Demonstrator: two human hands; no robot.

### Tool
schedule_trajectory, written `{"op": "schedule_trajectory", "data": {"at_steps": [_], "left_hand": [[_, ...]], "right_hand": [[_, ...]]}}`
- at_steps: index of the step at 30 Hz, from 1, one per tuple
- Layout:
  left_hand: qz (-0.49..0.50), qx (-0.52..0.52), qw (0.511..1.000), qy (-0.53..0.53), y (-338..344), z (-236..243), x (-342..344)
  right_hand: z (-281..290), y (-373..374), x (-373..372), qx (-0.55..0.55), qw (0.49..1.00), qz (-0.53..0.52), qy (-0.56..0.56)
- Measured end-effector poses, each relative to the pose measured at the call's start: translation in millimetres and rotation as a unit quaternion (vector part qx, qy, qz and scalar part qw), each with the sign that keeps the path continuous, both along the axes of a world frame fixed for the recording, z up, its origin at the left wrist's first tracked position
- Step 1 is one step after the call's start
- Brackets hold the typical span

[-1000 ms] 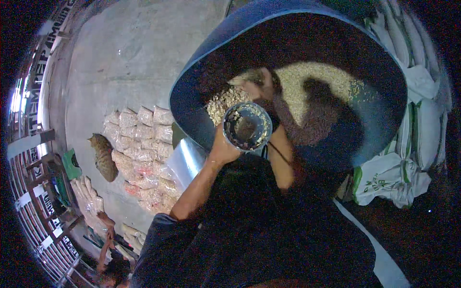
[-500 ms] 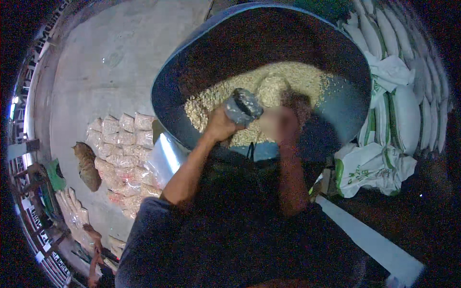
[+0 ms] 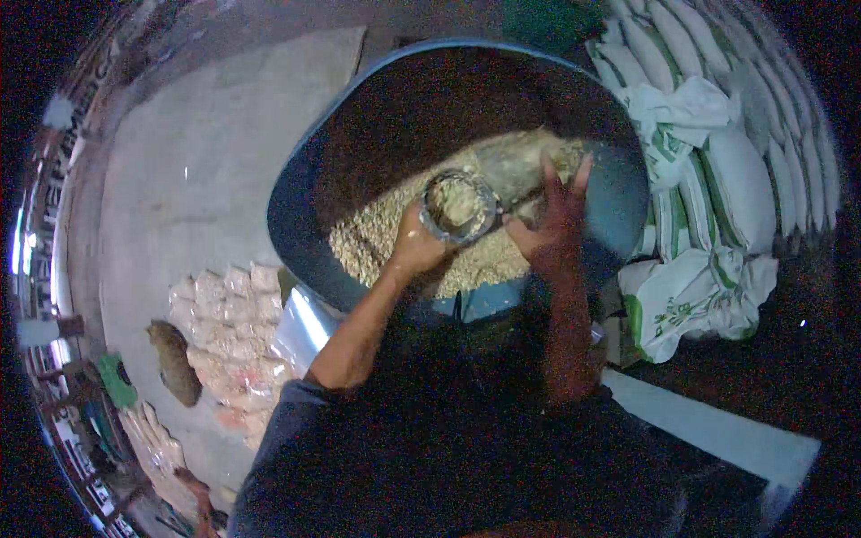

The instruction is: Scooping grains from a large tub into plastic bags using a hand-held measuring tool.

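Observation:
A large blue tub [image 3: 300, 206] stands in front of me with pale split beans or grains [image 3: 377, 238] across its bottom. My left hand [image 3: 418, 242] is closed around a grey round cup [image 3: 489, 212], held over the grains. Pale grains show inside the cup. To its right, my right hand [image 3: 558, 224] has its fingers spread wide, the thumb pointing toward the cup. Beyond it lies a translucent, bag-like shape [image 3: 516, 166]; whether my fingers touch it I cannot tell.
Filled clear bags [image 3: 224, 314] lie in rows on the floor at left, beside a brown sack-like bundle [image 3: 175, 363]. Clear plastic sheeting [image 3: 305, 327] sits against the tub. White sacks [image 3: 744, 188] are stacked at right. Another person's arm [image 3: 197, 491] shows lower left.
The cup has turned from tilted, with a dark inside showing, to facing up with grains in it. My right hand has moved right and spread its fingers. The view has shifted slightly.

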State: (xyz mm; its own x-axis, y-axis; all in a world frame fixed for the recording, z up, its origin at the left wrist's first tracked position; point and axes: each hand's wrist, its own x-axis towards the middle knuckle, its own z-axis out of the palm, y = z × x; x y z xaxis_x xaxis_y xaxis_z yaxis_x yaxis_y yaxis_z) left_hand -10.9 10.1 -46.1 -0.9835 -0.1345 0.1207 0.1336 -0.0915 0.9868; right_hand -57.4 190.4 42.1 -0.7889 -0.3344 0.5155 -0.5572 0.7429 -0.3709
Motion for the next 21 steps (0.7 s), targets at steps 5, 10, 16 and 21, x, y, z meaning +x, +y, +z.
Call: {"op": "schedule_trajectory", "data": {"at_steps": [5,10,16,21], "left_hand": [[0.044,-0.096,0.992,0.07,11,60,3],[0.033,-0.184,0.982,0.008,6,29,-48],[0.069,-0.291,0.934,0.195,27,67,-42],[0.027,-0.072,0.996,0.035,33,80,-59]], "right_hand": [[-30,35,2,-0.023,0.999,-0.022,0.012],[-36,23,25,-0.229,0.968,-0.017,-0.102],[-45,35,43,-0.267,0.938,-0.053,-0.215],[-63,32,15,-0.228,0.966,0.005,-0.124]]}}
